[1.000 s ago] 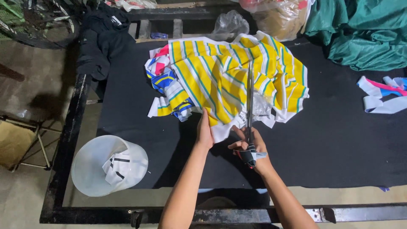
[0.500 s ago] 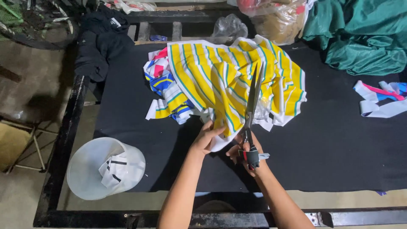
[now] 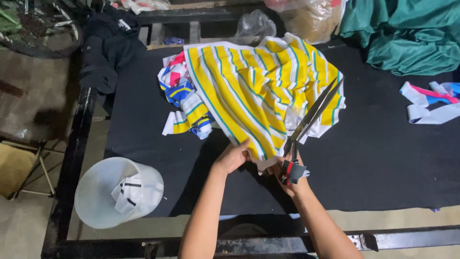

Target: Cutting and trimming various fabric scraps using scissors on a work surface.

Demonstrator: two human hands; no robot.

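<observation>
Item 1: right hand (image 3: 287, 176), closed round taped handles of long scissors (image 3: 311, 115); blades parted a little, tips over the cloth.
Item 2: left hand (image 3: 233, 157), pinching near edge of striped fabric (image 3: 249, 91) (yellow, white and green), just beside the blades.
Fabric: heaped mid-bench, on black cover of bench (image 3: 383, 158). Prob. light, soft, floppy knit; will sag and bunch, so best held taut at the hem close to the cut line. No fragility.
Adj.: offcut strips (image 3: 184, 103), blue/red/white, touching heap's left side.
Further: translucent bucket (image 3: 117, 192) w/ scraps, bench's near-left corner. Green cloth (image 3: 407, 33) far right; ribbon-like strips (image 3: 429, 103) right edge.
</observation>
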